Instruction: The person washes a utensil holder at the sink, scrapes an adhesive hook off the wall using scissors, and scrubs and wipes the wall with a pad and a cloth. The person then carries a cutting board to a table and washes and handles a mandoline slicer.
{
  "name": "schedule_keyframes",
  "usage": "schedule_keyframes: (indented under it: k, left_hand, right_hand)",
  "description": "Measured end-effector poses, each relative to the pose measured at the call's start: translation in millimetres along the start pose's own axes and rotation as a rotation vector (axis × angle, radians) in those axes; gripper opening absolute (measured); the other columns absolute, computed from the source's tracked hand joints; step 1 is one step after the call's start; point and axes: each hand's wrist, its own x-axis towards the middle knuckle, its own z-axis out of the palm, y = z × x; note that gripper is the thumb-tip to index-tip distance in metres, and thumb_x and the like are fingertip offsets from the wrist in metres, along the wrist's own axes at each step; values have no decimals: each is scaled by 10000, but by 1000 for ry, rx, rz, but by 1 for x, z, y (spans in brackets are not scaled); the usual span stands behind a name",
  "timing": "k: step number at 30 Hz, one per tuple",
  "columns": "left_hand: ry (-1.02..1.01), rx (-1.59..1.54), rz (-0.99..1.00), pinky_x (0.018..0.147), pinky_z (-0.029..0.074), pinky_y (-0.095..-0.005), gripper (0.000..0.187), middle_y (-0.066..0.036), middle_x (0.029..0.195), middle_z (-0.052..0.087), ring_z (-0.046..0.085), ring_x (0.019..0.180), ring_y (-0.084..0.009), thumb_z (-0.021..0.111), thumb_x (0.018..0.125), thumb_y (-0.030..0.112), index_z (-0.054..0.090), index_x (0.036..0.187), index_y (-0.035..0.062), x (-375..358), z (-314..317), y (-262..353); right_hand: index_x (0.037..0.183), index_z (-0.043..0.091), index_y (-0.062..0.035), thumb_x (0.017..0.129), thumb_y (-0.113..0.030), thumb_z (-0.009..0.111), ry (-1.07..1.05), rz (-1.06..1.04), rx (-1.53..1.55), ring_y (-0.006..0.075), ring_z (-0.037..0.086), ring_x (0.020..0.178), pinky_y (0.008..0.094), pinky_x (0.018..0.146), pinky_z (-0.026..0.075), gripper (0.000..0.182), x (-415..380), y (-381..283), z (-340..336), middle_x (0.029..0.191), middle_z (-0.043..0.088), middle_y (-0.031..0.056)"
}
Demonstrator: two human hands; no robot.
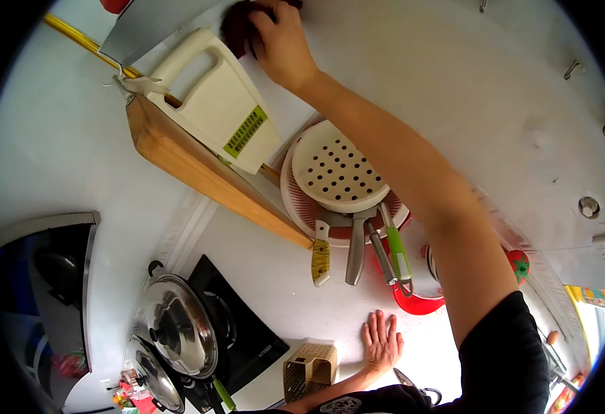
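Up on the far wall (399, 62), seen from the head camera, the person's right hand (280, 43) is closed over a dark red cloth (237, 27), fingers curled around its top and the palm pressing it flat against the white surface. The cloth is bunched, so it has no clear long axis; it sits at the very top of the view, partly cut off by the edge, touching the upper corner of a cream slicer (216, 100) that hangs just left of it. The slicer's long axis runs diagonally, handle up toward the cloth, green blade strip down to the right. Behind it a wooden cutting board (199, 169) hangs on the same slant, its long edge running from upper left to lower right. To the right of the hand the wall is bare and wide, broken only by a few hooks (573, 67) far off at the right edge.

Below the forearm hang a perforated cream strainer (337, 169), a yellow-handled knife (321, 259), a steel tool and green-handled scissors (397, 252), all pointing handle-down and crowded together.

Nearer, the left hand (382, 339) lies flat on the white desk (295, 303), fingers spread, holding nothing, well apart from the cloth. A woven utensil holder (310, 369) stands just left of it, and beyond that a black stove (240, 331) carries a lidded steel pot (178, 324).
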Motion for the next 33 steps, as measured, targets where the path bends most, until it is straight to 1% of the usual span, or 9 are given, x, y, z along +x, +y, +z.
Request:
schedule_keyframes:
  k: [3, 6, 14, 16, 18, 22, 28, 29, 33]
  left_hand:
    - [-57, -27, -15, 1088, 126, -575, 622, -295, 1471, 198, 179, 1367, -454, 515, 859, 295, 345, 1385, 10, 2, -1, -1]
    - [-81, -22, -23, 1087, 126, -578, 625, -299, 1471, 193, 178, 1367, -455, 512, 861, 288, 336, 1390, 8, 2, -3, 2]
    - [-52, -1, -7, 1094, 116, -578, 641, -306, 1467, 195, 176, 1369, -458, 519, 852, 279, 326, 1391, -9, 1, -2, 3]
    - [-65, 12, -6, 1096, 115, -577, 643, -306, 1467, 196, 175, 1369, -457, 518, 852, 280, 323, 1393, -8, 2, -4, 3]
    - [-60, 5, -1, 1097, 106, -579, 628, -307, 1466, 194, 170, 1370, -457, 502, 860, 288, 336, 1387, -9, 0, -1, 2]
    - [-21, 12, 18, 1083, 147, -578, 647, -297, 1462, 219, 218, 1359, -448, 494, 858, 287, 299, 1415, 21, 0, -4, 1]
    - [-24, 24, 1, 1084, 150, -575, 635, -287, 1463, 233, 221, 1362, -435, 507, 847, 292, 340, 1396, 19, -2, -4, 4]
    - [-23, 25, -1, 1085, 150, -574, 634, -286, 1463, 235, 221, 1363, -433, 508, 846, 293, 345, 1394, 19, -2, -3, 4]
    - [-5, 26, 8, 1084, 153, -575, 626, -282, 1465, 235, 225, 1361, -432, 510, 847, 289, 350, 1391, 21, 0, -3, 2]
  right_hand:
    - [1016, 594, -102, 689, 82, 590, -160, 28, 100, 364, 411, 1137, 418, 958, 391, 375, -21, 2, -2, 1212, 479, 150]
    - [985, 603, -110, 685, -52, 647, -301, -72, -78, 288, 429, 1173, 416, 1006, 372, 309, -51, 25, -9, 1297, 462, 111]
    - [1014, 605, -144, 678, 19, 625, -646, -343, -310, 271, 421, 1170, 390, 902, 424, 374, -54, 46, -43, 1268, 463, 69]
    - [1047, 614, -131, 783, -101, 574, -625, -423, -498, 236, 466, 1130, 413, 960, 379, 269, -29, 33, -52, 1232, 512, 64]
    - [832, 635, -55, 749, -139, 552, -324, -547, -308, 295, 473, 997, 416, 849, 376, 145, 11, 10, -74, 993, 543, 120]
    - [777, 664, -83, 777, -186, 525, -307, -681, -475, 274, 478, 1038, 433, 879, 358, 173, 34, 22, -79, 1044, 575, 107]
    - [1104, 617, -25, 817, -197, 522, -596, -532, -878, 302, 423, 1204, 467, 1057, 271, 348, -33, 54, -36, 1284, 505, 152]
    - [1053, 621, -112, 830, -169, 540, -625, -565, -1071, 219, 480, 1112, 418, 1019, 321, 244, -37, 38, -45, 1247, 524, 68]
    - [1155, 616, -104, 863, -228, 525, -825, -501, -1075, 210, 405, 1229, 408, 1069, 237, 330, -61, 41, -44, 1311, 490, 42]
